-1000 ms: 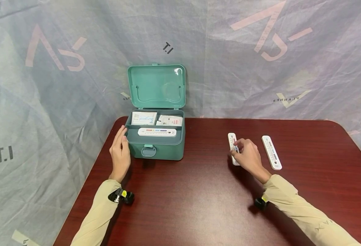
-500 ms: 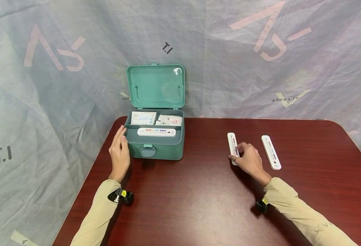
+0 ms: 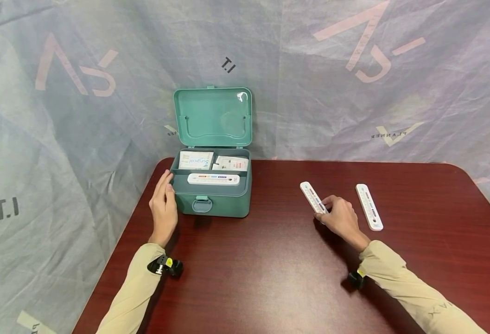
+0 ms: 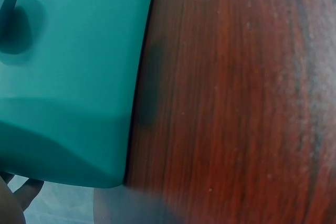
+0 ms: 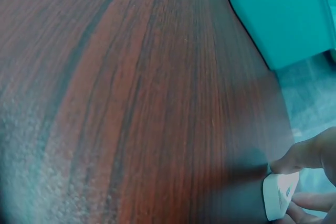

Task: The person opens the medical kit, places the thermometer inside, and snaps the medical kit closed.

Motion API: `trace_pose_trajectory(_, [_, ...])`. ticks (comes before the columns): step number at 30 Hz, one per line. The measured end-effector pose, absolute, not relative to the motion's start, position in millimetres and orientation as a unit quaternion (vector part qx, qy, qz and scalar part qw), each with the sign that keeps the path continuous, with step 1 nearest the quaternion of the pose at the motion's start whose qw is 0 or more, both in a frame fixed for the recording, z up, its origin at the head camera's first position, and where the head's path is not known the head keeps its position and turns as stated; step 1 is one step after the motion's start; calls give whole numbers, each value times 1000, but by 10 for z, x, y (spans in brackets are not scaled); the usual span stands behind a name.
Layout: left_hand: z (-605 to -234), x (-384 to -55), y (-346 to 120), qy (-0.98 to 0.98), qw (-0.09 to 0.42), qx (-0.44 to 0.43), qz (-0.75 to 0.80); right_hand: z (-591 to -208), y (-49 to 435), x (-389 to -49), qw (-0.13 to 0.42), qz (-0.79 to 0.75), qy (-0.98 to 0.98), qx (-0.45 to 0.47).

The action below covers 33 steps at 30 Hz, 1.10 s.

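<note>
In the head view, my right hand (image 3: 341, 220) pinches the near end of a white thermometer (image 3: 310, 194) between thumb and fingers. Its far end points away and to the left. The right wrist view has one white end of that thermometer (image 5: 275, 196) between thumb and fingers, low at the right edge. My left hand (image 3: 163, 208) rests with fairly straight fingers against the left side of a green first aid box (image 3: 228, 204), whose lid (image 3: 211, 116) stands up. Another thermometer (image 3: 213, 179) lies crosswise in the box's front compartment.
A third thermometer (image 3: 369, 207) lies on the dark red table (image 3: 261, 278), right of my right hand. In the box's rear compartments sit a Surgical packet (image 3: 195, 160) and a white packet (image 3: 230, 163). A grey printed curtain (image 3: 295, 93) hangs behind the table.
The pinched thermometer has turned, its far end swinging left. My right hand has shifted slightly toward its near end and grips it there. My left hand stays at the box.
</note>
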<state>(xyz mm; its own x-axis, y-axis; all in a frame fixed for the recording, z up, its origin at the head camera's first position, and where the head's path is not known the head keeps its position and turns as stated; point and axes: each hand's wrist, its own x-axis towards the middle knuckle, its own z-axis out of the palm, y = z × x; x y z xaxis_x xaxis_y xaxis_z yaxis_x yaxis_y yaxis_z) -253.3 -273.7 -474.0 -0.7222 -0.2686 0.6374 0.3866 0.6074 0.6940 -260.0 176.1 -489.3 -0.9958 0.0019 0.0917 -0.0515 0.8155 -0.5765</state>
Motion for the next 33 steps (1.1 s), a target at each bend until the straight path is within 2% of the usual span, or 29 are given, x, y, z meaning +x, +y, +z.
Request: trace_pose_trajectory(33, [-4740,-2539,-2711,-806,381,-33,-451,-4921,1770,-2540,66,361,-929,57])
